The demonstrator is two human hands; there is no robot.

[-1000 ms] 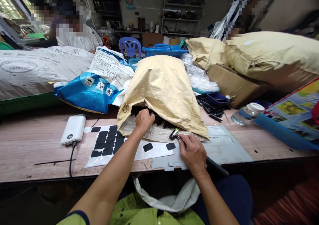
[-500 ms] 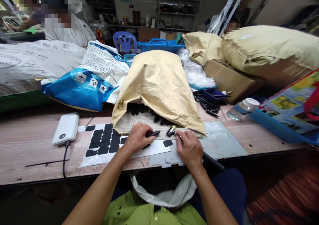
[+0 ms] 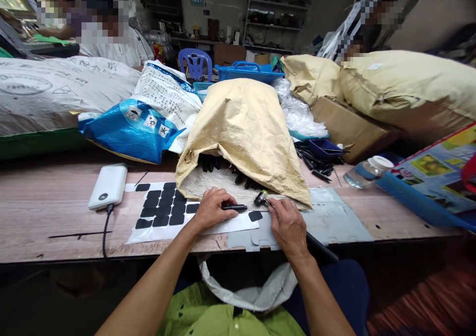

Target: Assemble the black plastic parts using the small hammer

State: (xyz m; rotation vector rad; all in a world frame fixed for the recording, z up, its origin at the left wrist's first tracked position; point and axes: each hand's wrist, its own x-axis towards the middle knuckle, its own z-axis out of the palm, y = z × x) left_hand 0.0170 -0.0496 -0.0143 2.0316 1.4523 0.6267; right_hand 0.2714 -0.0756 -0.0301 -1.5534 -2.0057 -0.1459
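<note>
The left hand (image 3: 211,209) pinches a black part (image 3: 234,207) flat on the table (image 3: 55,212), pointing to 3 o'clock where the right hand (image 3: 288,227), closed, holds a small hammer (image 3: 261,198) ready.

Slim black rod (image 3: 234,207) lying level, beside small metal-headed hammer (image 3: 261,198), head down.

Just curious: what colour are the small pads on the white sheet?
Black, rounded-corner square pads on the white backing sheet, beside the left hand; the head view shows them.

You have a tan sack (image 3: 245,128) and a white sheet (image 3: 163,217) of black pads (image 3: 160,209). Your power bank (image 3: 108,186) is white; the printed bag (image 3: 141,123) is blue and white.
</note>
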